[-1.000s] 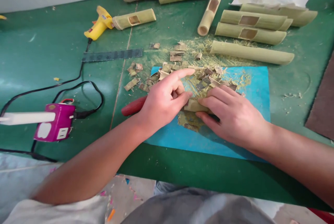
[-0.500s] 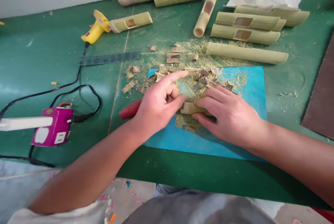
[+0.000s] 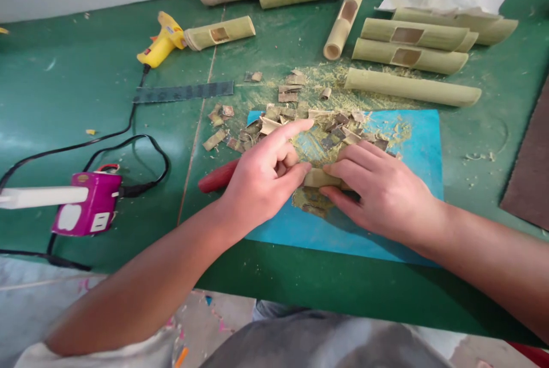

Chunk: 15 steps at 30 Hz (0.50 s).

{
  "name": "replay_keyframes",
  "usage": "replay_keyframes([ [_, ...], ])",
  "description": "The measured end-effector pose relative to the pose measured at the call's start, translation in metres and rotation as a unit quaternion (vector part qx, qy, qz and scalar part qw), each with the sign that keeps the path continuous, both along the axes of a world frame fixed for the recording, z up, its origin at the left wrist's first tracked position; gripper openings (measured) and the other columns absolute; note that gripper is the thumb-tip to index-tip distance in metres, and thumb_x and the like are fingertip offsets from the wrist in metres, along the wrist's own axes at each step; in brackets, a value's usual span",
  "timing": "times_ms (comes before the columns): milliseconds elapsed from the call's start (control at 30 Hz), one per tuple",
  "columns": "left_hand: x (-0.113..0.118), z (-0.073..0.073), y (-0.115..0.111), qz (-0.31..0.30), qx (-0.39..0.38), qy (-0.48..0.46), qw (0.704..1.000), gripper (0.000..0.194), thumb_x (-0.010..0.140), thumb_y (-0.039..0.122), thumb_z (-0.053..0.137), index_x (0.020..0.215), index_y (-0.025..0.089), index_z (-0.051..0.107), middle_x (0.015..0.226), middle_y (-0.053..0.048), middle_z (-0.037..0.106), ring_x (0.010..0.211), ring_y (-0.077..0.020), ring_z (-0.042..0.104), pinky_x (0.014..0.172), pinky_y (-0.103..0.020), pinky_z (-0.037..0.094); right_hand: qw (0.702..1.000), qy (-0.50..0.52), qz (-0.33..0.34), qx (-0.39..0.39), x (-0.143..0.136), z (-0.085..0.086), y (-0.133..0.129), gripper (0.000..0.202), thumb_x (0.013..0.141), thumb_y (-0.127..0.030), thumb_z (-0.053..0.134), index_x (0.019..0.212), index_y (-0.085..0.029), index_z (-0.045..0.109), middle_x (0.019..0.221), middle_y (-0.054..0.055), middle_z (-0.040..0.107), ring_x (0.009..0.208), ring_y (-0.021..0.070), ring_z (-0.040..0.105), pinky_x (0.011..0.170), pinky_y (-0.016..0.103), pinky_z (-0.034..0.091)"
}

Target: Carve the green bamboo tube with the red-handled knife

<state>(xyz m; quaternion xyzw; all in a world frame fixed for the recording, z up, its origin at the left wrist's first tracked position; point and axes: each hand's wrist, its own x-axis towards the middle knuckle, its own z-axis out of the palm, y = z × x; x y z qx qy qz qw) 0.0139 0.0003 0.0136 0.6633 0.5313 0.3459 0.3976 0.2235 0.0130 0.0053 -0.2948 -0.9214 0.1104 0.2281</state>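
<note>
A small, dusty tan piece of what looks like sandpaper [image 3: 317, 178] is curled between my hands, low over a blue sheet [image 3: 386, 242]. My right hand [image 3: 377, 191] pinches it between thumb and fingers, which hide its right end. The thumb of my left hand [image 3: 266, 179] presses at its left end against curled fingers, while the index finger points out to the right. Beneath the left hand, a red handle [image 3: 218, 176] sticks out; the rest of that tool is hidden. Loose squares of worn sandpaper [image 3: 337, 136] and yellowish dust lie just beyond my fingers.
Several bamboo tubes with cut openings [image 3: 409, 56] lie at the back. A yellow glue gun [image 3: 160, 42] touches one bamboo tube [image 3: 221, 34]. On the left is a purple power box [image 3: 88, 202] with black cables. A dark strip [image 3: 184, 92] and brown sheet [image 3: 529, 168] flank the work.
The whole view has shifted slightly, so things appear a little further right. Both hands keep nearly the same pose around the tan piece; its dark left end is less visible.
</note>
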Motion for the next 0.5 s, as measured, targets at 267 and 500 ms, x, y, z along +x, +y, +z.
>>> replay_keyframes([
  [267,0.0007,-0.0010,-0.0016,-0.009,0.006,0.008,1.000,0.055,0.090,0.012,0.061,0.143,0.021,0.053,0.060,0.007,0.047,0.052,-0.0089,0.043,0.051,-0.021,0.040,1.000,0.012,-0.001,0.009,-0.0003,0.0004,0.0000,0.012,0.093,-0.021,0.059,0.090,-0.013,0.068,0.082,0.010,0.064,0.077,0.0233,0.055,0.068,0.037,0.049],
  [500,0.0000,-0.0023,-0.0034,-0.008,0.072,0.055,0.996,0.056,0.091,0.015,0.061,0.145,0.024,0.051,0.061,0.006,0.048,0.053,-0.0099,0.041,0.053,-0.023,0.040,1.000,-0.008,0.003,0.007,0.0000,-0.0003,0.0013,0.013,0.093,-0.022,0.057,0.086,-0.016,0.066,0.083,0.009,0.062,0.080,0.0228,0.054,0.072,0.037,0.048],
])
